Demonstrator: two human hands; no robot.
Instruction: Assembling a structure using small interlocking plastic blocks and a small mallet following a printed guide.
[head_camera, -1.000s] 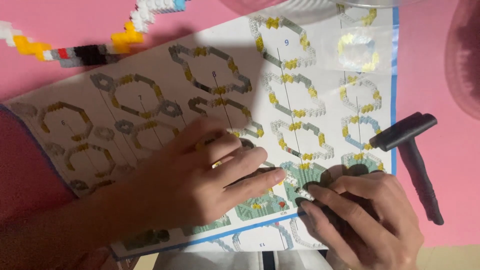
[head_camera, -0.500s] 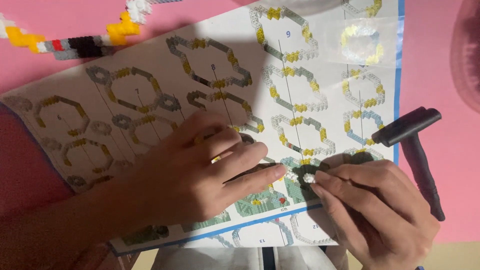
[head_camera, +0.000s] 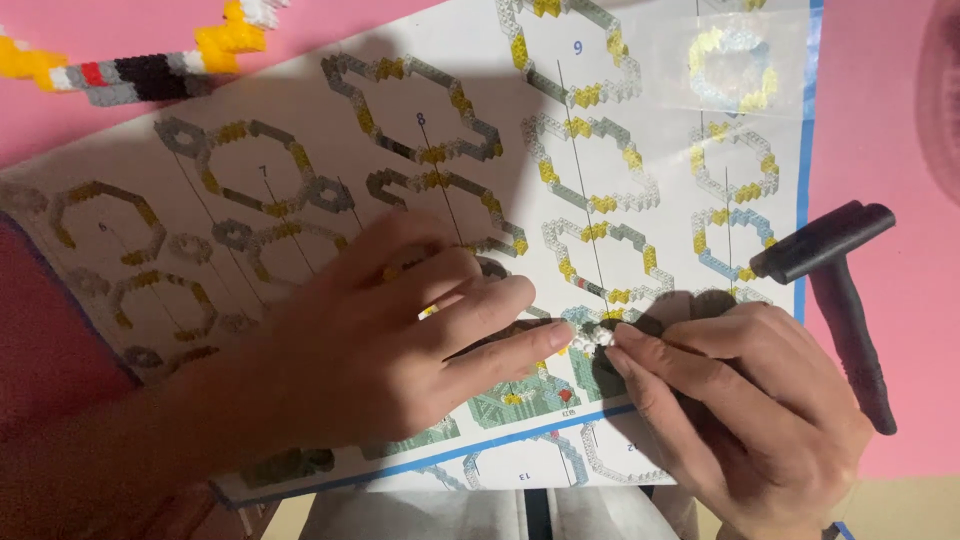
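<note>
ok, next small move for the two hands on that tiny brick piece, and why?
Probably press the small white brick piece together: left hand and right hand fingertips already meet on it, over the instruction sheet, and it looks pinched but not lifted.

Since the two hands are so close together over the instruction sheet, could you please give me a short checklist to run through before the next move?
1. Small white brick piece pinched between both hands' fingertips: ok.
2. Left hand resting on the instruction sheet, pinning it flat: ok.
3. Right hand clear of the black brick separator tool: ok, apart.
4. Piece aligned the way the diagram shows: cannot tell, fingers cover it.
5. Built brick chain out of the hands' way: ok, at the top-left edge.
</note>
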